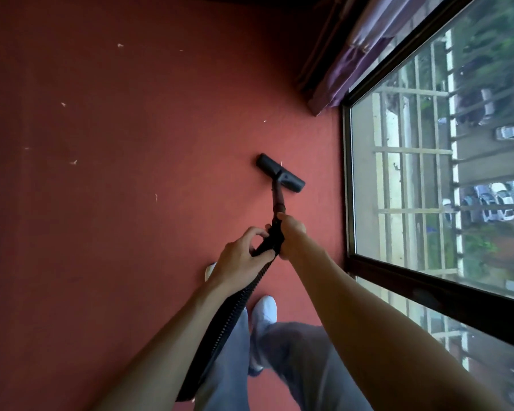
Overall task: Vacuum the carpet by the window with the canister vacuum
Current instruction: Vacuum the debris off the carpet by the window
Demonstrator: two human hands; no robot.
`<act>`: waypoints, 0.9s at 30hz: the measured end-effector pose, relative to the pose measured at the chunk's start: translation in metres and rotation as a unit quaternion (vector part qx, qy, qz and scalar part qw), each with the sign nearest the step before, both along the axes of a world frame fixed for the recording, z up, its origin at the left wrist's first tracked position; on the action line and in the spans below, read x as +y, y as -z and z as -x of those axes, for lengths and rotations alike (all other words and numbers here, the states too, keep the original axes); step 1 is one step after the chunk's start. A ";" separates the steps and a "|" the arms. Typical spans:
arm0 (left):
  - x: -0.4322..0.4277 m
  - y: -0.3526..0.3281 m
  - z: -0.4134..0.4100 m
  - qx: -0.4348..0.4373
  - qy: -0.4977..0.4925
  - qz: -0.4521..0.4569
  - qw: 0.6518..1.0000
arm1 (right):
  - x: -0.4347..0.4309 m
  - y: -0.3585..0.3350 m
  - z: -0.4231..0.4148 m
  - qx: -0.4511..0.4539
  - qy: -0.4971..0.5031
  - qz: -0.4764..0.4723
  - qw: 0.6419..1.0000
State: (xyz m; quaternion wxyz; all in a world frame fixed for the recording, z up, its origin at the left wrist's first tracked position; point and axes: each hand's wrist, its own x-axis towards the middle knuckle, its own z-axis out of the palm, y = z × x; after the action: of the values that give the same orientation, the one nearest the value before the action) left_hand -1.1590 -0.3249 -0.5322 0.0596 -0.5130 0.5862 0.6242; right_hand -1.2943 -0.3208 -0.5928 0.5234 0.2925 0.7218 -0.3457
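On the red carpet (131,203) beside the window (427,173), the black floor nozzle (280,172) is lying flat, set at a slant, near the window frame but apart from it; a dark wand (278,200) is rising from the middle of the nozzle toward the person. The right hand (291,235) is gripping the upper end of the wand, fingers wrapped fully round it; the left hand (243,256) is holding the black handle (272,238) just behind, fingers (257,232) curled over the top and thumb closing underneath; the two hands are sitting just beside each other on the same tube. A black ribbed hose (229,315) is running down from the handle, passing under the left forearm and out of view at the lower edge; the canister itself is not showing.

Small pale scraps of litter (73,162) are lying scattered over the carpet to the left of the nozzle and beyond it; one scrap is lying right at the far edge of the nozzle. A purple curtain (347,54) is hanging down to the carpet at the far corner of the window. The person's legs in grey trousers (303,351) and a white shoe (264,310) are showing below the hands; a second white shoe is partly hidden behind the left wrist.
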 end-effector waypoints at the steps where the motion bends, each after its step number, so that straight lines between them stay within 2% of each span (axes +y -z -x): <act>1: -0.003 0.003 -0.001 -0.008 0.009 -0.005 1.000 | -0.003 0.002 -0.001 0.004 -0.004 -0.002 1.000; 6: -0.002 0.022 -0.008 -0.044 -0.015 -0.032 0.998 | -0.007 0.020 -0.003 0.015 0.007 0.015 1.000; 12: 0.010 0.021 0.003 -0.019 -0.073 -0.039 0.996 | 0.010 0.022 0.011 -0.017 -0.019 0.079 0.997; 17: 0.012 -0.010 0.011 0.029 -0.077 -0.061 0.995 | 0.016 -0.008 0.022 0.100 -0.134 0.048 0.985; 19: 0.014 -0.016 0.004 0.048 -0.099 -0.084 0.990 | 0.017 -0.015 0.017 0.114 -0.156 0.051 0.980; 23: 0.018 -0.016 -0.002 0.056 -0.137 -0.084 0.985 | 0.010 -0.011 0.001 0.089 -0.106 0.062 0.988; 27: 0.022 0.006 0.006 0.031 -0.204 -0.052 0.977 | -0.011 0.008 0.001 0.079 -0.117 0.084 0.986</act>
State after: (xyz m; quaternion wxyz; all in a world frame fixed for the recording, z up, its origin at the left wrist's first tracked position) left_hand -1.1652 -0.3031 -0.5381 -0.0607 -0.5981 0.4380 0.6684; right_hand -1.2950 -0.3315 -0.6005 0.5243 0.1325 0.7584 -0.3638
